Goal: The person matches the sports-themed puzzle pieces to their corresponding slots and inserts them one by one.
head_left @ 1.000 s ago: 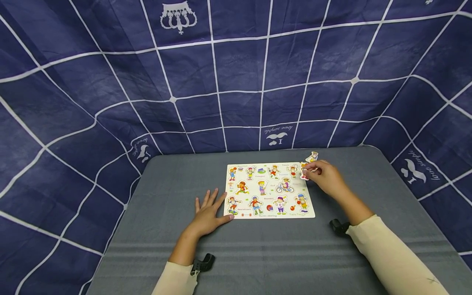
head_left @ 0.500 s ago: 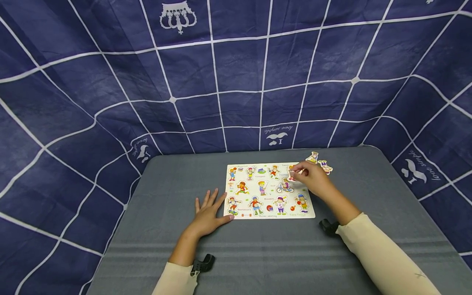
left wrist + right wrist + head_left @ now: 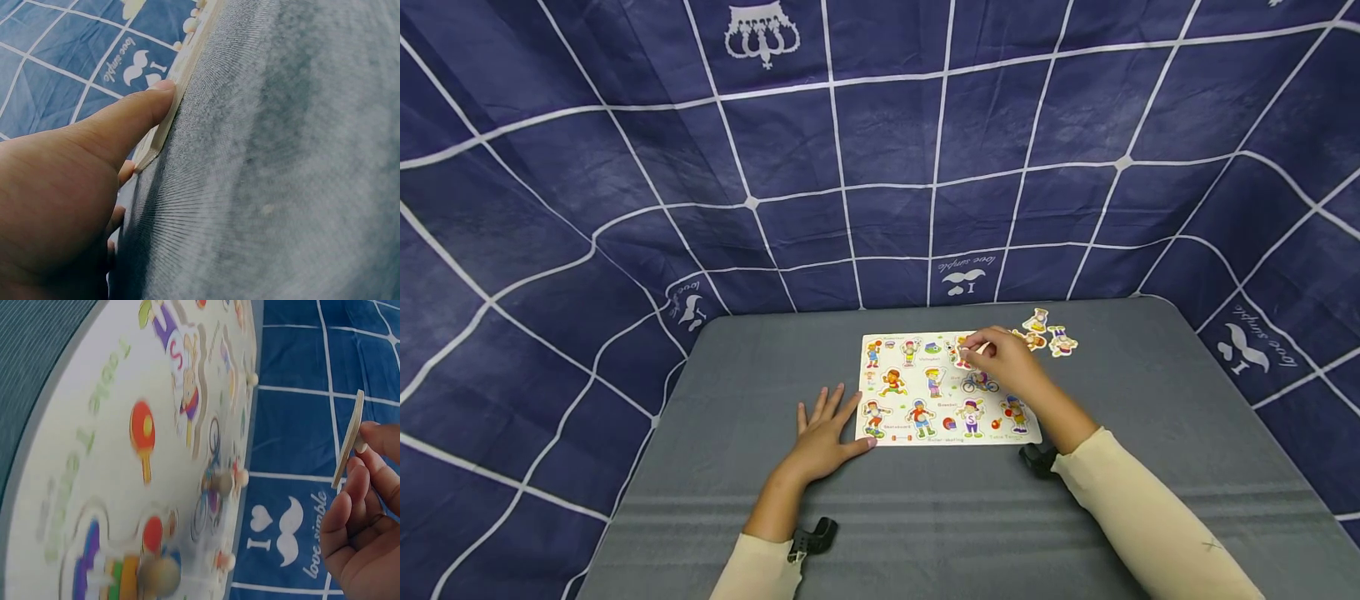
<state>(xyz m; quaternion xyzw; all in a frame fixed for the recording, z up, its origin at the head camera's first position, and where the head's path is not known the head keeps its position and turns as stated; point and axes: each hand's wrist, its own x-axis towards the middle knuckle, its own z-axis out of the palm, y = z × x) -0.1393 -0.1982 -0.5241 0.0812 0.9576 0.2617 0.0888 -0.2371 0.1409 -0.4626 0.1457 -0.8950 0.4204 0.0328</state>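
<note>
A white wooden puzzle board (image 3: pixel 947 417) with cartoon sports figures lies flat on the grey table (image 3: pixel 925 517). My left hand (image 3: pixel 823 429) lies open beside the board's left edge, and in the left wrist view its thumb (image 3: pixel 134 115) touches the board's rim (image 3: pixel 178 78). My right hand (image 3: pixel 976 347) hovers over the board's top row. There it pinches a thin puzzle piece (image 3: pixel 348 440), seen edge-on above the board (image 3: pixel 125 456) in the right wrist view. Its picture side is hidden.
Three loose figure pieces (image 3: pixel 1036 319) (image 3: pixel 1030 338) (image 3: pixel 1063 341) lie on the table just past the board's top right corner. A dark blue cloth with a white grid (image 3: pixel 880 167) hangs behind and around the table. Bare grey surface surrounds the board.
My right hand has moved left along the board's top row, from the right end to the middle. More loose pieces lie right of the board now. The left hand has stayed put.
</note>
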